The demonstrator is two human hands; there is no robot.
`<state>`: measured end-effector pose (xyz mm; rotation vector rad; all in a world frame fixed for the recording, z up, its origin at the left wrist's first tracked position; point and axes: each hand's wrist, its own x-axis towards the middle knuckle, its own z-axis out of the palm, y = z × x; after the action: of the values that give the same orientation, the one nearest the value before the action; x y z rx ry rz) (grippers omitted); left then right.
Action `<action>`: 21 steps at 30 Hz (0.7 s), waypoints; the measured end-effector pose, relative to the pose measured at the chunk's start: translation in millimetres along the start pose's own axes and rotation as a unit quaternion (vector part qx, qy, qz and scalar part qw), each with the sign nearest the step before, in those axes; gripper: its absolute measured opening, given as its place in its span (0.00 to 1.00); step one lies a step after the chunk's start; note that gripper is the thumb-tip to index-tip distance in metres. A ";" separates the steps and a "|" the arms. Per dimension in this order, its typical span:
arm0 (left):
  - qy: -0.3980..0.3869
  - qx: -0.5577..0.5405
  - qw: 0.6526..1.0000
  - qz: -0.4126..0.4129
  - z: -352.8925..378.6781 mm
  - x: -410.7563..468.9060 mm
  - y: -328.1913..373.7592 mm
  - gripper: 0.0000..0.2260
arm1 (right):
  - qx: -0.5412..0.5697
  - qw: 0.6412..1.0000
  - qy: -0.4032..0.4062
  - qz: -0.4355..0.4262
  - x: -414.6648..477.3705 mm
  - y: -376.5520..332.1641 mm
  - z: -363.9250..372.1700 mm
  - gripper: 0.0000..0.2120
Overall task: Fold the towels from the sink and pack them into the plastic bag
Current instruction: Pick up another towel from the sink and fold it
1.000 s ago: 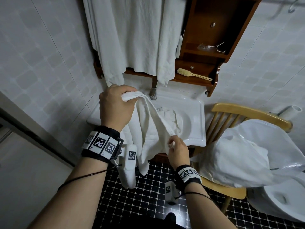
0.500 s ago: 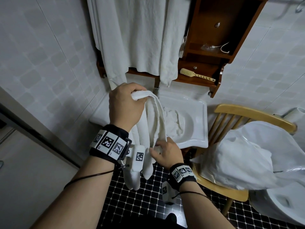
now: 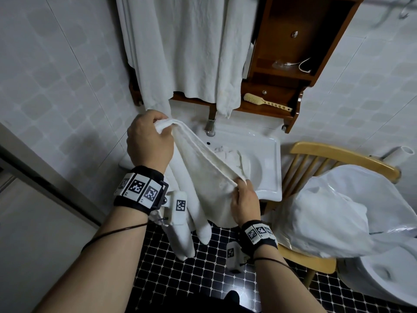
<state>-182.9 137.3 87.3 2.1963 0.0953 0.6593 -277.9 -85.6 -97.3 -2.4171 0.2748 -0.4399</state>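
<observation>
Left hand (image 3: 149, 141), right hand (image 3: 244, 204) both pinch towel (image 3: 209, 184) over sink (image 3: 270, 154) — plastic bag (image 3: 338, 211) on chair (image 3: 338, 152) beside

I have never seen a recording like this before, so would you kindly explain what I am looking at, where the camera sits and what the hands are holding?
There is no machine here. These are a person's two bare hands, filmed by a single wide-angle camera worn on the head, looking forward and down. The wristbands carry printed square markers, probably for tracking.

The left hand grips one end of a white towel up high. The right hand pinches its edge lower down, so it hangs stretched between them in front of the sink. A crumpled towel lies in the basin.

To the right, a plastic bag sits on a wooden chair and seems to hold white cloth. There are also hanging towels on the wall above.
</observation>
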 end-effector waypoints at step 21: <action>0.022 0.067 0.996 -0.049 -15.9 5.5 -11.8 0.10 | -0.235 0.943 -0.233 -0.024 47.3 -15.0 -50.0 0.11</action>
<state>-184.1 157.7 89.3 2.2901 0.2762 0.6618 -252.0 -117.2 -39.9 -2.9035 0.1166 0.2144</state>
